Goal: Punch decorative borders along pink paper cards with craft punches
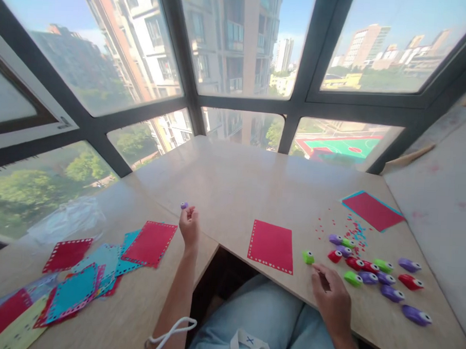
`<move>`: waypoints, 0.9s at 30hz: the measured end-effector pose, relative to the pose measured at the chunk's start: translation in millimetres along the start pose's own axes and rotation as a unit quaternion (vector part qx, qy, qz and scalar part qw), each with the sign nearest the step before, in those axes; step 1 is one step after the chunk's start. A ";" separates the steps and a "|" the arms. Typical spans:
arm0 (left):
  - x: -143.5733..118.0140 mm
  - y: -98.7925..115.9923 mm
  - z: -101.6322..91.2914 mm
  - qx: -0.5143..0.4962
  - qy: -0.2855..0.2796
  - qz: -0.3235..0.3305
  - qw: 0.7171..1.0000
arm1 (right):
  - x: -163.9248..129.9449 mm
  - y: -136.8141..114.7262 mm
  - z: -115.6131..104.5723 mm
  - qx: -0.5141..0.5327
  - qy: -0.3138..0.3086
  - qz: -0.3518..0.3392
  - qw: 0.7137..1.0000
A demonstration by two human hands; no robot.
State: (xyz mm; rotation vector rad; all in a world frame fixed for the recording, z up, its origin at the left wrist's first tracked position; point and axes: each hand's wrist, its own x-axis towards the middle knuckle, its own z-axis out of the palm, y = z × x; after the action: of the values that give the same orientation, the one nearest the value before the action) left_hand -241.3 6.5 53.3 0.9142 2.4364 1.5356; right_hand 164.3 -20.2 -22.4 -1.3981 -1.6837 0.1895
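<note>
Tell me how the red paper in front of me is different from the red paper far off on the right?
The near red sheet has a row of small punched holes along its edges; the far red sheet shows none that I can make out. The far one lies on a blue sheet that peeks out as a thin border; the near one lies straight on the table. The near one sits beside a green punch. Both are red, rectangular and flat.

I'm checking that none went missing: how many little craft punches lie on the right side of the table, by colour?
Purple punches: 7
Green punches: 4
Red punches: 4, closely clustered, so approximate
Total: 15
The left hand holds one more small purple piece.
</note>
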 end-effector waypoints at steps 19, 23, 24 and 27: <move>83.9 -31.8 -9.6 0.310 -0.324 0.191 0.873 | -0.4 -1.1 -1.1 -0.006 -0.033 0.021 0.999; 56.4 -16.7 9.4 0.286 -0.379 0.217 0.853 | 0.0 -8.0 -3.7 0.011 -0.027 0.035 0.999; 48.1 -11.9 14.6 0.286 -0.386 0.229 0.846 | -0.2 -11.2 -4.0 0.017 -0.026 0.032 0.999; 22.7 3.4 30.1 0.295 -0.404 0.265 0.824 | -1.1 -24.5 -1.4 0.042 -0.031 -0.007 0.999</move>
State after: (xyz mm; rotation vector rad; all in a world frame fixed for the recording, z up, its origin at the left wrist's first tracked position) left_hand -246.1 43.4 46.5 1.9673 2.0357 0.2137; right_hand 147.9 -30.3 -6.9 -1.3306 -1.7157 0.2943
